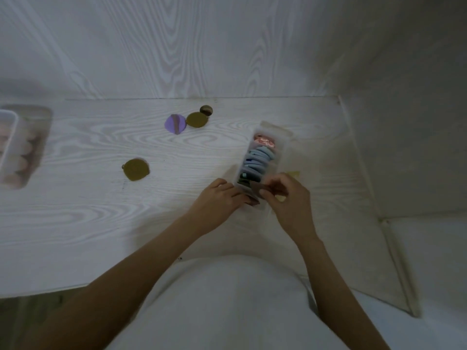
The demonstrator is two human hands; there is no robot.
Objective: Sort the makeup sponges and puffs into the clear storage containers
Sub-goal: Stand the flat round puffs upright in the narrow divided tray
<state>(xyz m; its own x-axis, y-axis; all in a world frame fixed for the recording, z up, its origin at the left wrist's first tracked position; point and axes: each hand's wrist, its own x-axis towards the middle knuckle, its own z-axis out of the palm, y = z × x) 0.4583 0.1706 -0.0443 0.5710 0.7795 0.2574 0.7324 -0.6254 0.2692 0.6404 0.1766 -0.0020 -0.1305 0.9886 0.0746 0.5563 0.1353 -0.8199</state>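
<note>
Box point(262, 157) at centre right looked nearly full, both hands, left point(217, 197) and right point(288, 205), pinching a brown puff point(257, 189) into its near end, while four puffs point(136, 170) sat loose on the counter point(88, 210).

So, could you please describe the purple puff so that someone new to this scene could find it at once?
On the white wood-grain table, look near the back edge, left of the long clear container. Three loose puffs cluster there; the purple puff is leftmost, touching an olive puff, and is the only purple, striped one.
</note>
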